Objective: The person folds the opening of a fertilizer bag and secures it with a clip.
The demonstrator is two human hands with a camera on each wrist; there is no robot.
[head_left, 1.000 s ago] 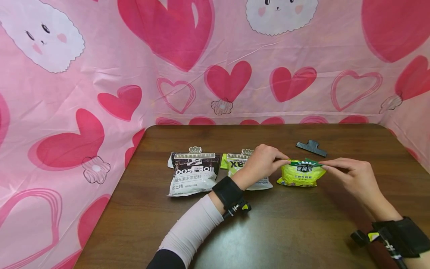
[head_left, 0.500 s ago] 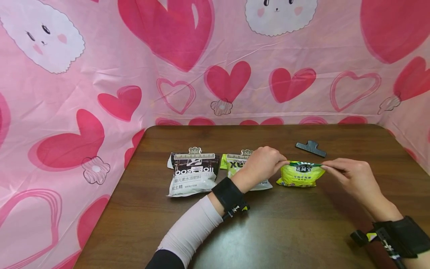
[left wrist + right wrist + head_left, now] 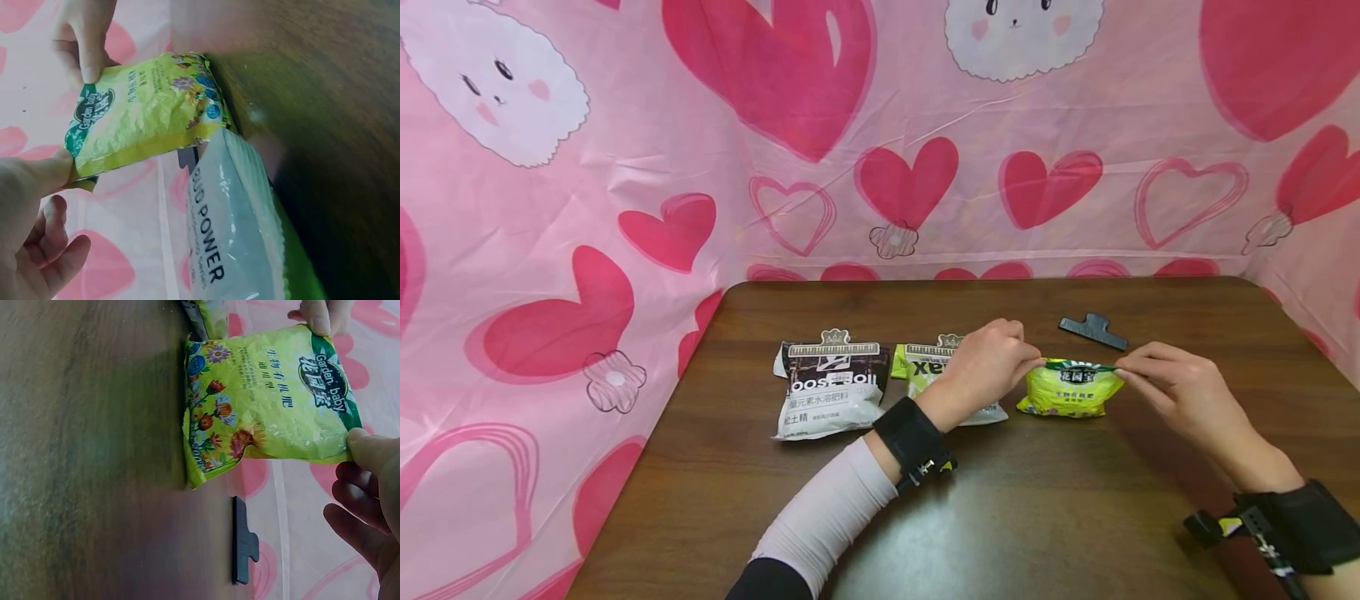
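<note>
A yellow-green fertilizer bag with a green top band stands on the table, flowers printed along its lower edge. My left hand pinches its upper left corner. At the upper right corner, my right hand pinches it between thumb and fingers. The right wrist view shows the right thumb on the front of the fertilizer bag, with the other fingers partly curled below. Behind the bag lies a dark bag clip, touched by neither hand.
Left of my hands lies a white and black bag with a clip across its top. Beside it, a green and white bag, also clipped, is partly hidden by my left hand. Pink heart-patterned cloth hangs behind the wooden table.
The bag's top edge, with a green flap sticking up a second ago, now lies folded flat and straight between my hands. Both hands keep nearly the same place.
</note>
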